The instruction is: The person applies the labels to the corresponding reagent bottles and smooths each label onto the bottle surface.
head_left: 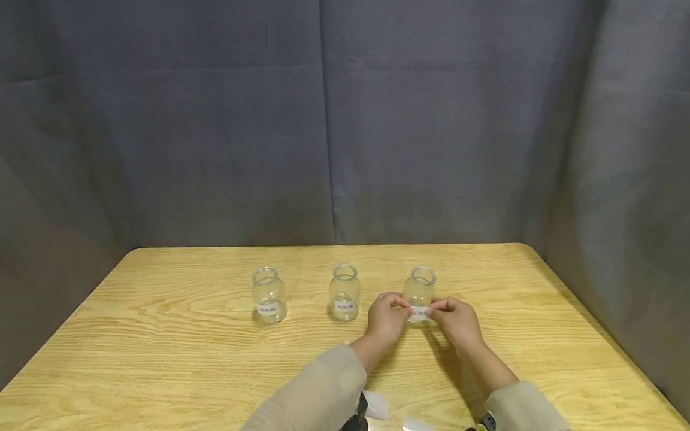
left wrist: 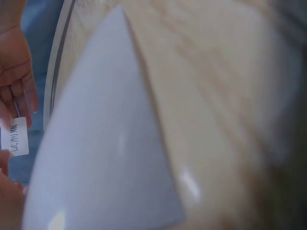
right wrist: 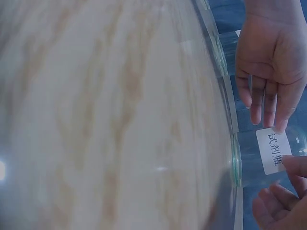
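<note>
A clear glass jar stands upright at the right end of a row of jars. Against its front is a white label with printed dark characters. My left hand pinches the label's left end between thumb and finger, while the right hand holds its right end. In the right wrist view the label overlaps the jar's side, with a thumb at each end. The left wrist view shows the label between the two hands at the edge of the picture.
Two more labelled jars, one in the middle and one at left, stand on the wooden table. White sheets lie near the front edge; a curved white sheet fills much of the left wrist view. Grey curtains surround the table.
</note>
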Available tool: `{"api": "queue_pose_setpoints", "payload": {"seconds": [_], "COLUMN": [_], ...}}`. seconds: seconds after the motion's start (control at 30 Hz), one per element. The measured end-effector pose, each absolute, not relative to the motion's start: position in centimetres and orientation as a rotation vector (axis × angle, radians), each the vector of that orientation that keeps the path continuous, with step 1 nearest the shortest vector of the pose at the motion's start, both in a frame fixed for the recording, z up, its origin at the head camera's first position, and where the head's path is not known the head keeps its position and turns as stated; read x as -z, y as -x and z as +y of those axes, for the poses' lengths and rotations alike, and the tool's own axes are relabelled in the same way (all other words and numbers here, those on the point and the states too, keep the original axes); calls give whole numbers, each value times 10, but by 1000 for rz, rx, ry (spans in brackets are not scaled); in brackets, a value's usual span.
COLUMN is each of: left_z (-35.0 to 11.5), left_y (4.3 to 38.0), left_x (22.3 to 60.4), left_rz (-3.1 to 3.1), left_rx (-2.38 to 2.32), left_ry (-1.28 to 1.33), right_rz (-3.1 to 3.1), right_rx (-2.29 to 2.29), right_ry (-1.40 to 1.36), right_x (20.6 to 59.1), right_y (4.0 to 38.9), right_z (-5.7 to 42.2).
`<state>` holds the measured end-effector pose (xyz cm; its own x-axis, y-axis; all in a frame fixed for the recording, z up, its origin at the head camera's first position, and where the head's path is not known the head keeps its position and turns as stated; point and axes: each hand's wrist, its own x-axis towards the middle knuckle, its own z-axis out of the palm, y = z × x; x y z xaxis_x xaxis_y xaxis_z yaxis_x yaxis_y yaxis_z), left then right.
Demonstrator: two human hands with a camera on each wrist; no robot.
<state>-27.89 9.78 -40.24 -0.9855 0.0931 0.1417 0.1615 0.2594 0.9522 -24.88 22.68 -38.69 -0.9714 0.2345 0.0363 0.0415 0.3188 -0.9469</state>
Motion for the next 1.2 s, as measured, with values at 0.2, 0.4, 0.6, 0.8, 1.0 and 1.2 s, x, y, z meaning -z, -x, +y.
{"api": "queue_pose_setpoints", "payload": {"seconds": [0.2, 0.4, 0.6, 0.8, 1.0, 1.2], "left_z": [101, 103, 101, 100, 97, 92], "left_y": [277, 272, 275, 278, 281, 288], "left_x": [401, 401, 400, 398, 399, 399], "left_rz": [-2472, -2504, -2499, -2477, -2422, -2473], "left_rx": [1832, 1805, 1794, 1806, 1891, 1995], "left_ry": [192, 169, 152, 129, 160, 268], "right_rz": [-2413, -2406, -2395, -2499, -2598, -2574], "right_rx": [-1648, -1585, -1665, -1741, -1739, -1840], "right_ry": [281, 307, 278, 150, 42, -70], "right_x": [387, 390, 387, 382, 380, 383], "right_y": [250, 249, 252, 256, 261, 263], "right_z": [226, 225, 226, 236, 245, 249]}}
